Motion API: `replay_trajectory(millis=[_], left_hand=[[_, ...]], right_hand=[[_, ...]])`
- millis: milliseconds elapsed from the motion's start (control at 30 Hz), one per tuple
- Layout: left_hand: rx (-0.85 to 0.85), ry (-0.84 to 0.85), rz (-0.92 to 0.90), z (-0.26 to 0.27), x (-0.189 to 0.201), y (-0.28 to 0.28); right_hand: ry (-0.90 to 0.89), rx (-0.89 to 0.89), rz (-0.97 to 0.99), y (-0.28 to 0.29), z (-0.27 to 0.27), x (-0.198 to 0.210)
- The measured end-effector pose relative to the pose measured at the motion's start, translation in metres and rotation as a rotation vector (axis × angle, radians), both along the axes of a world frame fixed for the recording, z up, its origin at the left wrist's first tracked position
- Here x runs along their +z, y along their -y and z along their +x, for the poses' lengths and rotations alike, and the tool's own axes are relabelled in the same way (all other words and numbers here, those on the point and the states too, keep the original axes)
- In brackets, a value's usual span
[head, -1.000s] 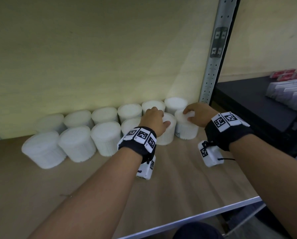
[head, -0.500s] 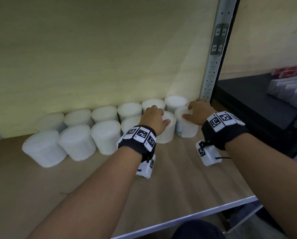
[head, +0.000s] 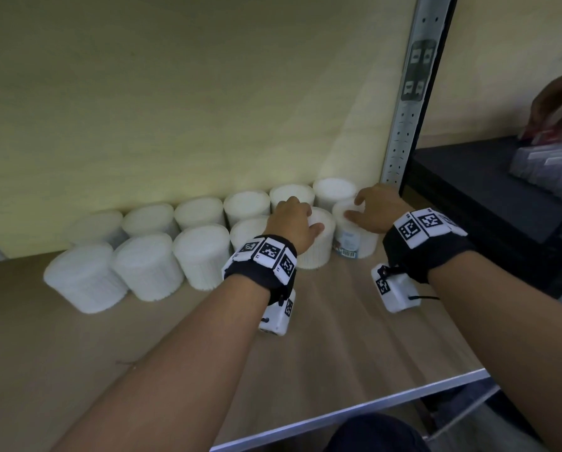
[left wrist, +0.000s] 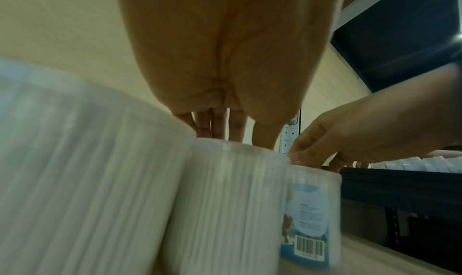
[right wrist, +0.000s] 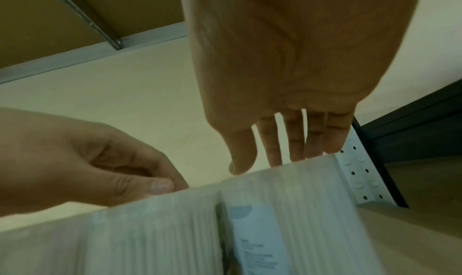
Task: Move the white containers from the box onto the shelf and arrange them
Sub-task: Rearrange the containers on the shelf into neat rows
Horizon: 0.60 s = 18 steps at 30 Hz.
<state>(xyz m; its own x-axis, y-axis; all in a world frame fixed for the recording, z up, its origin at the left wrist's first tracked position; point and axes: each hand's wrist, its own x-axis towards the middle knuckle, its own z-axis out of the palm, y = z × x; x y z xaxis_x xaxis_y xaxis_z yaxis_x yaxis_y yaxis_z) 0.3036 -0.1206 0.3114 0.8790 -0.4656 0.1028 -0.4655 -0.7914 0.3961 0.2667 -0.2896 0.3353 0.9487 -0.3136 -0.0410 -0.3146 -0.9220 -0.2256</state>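
Head view: left hand (head: 294, 223) cups plain container (head: 320, 256); right hand (head: 375, 212), labelled container (head: 351, 243).

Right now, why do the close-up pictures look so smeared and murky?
Head view: dim, fairly sharp in the middle, leftmost containers soft. Left wrist view: labelled container streaked by motion blur, barcode visible. Right wrist view: same container smeared, its label unreadable.

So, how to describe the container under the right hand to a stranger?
Find the grey perforated metal upright beside the wooden shelf. Take the white ribbed cylindrical container nearest it in the front row, under the right hand. Only it shows a blue barcode label.
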Motion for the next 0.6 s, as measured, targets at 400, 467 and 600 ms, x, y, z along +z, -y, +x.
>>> replay_trajectory(millis=[400, 467, 600], left_hand=[[0.002, 0.013, 0.004, -0.002, 0.000, 0.000], [0.001, 0.011, 0.010, -0.002, 0.001, 0.000], [0.005, 0.004, 0.005, -0.003, 0.001, 0.000]], right_hand=[[-0.050, 0.098, -0.009, 0.001, -0.005, 0.009], [-0.054, 0.115, -0.010, 0.000, -0.006, 0.011], [0.001, 0.067, 0.030, -0.001, -0.003, 0.012]])
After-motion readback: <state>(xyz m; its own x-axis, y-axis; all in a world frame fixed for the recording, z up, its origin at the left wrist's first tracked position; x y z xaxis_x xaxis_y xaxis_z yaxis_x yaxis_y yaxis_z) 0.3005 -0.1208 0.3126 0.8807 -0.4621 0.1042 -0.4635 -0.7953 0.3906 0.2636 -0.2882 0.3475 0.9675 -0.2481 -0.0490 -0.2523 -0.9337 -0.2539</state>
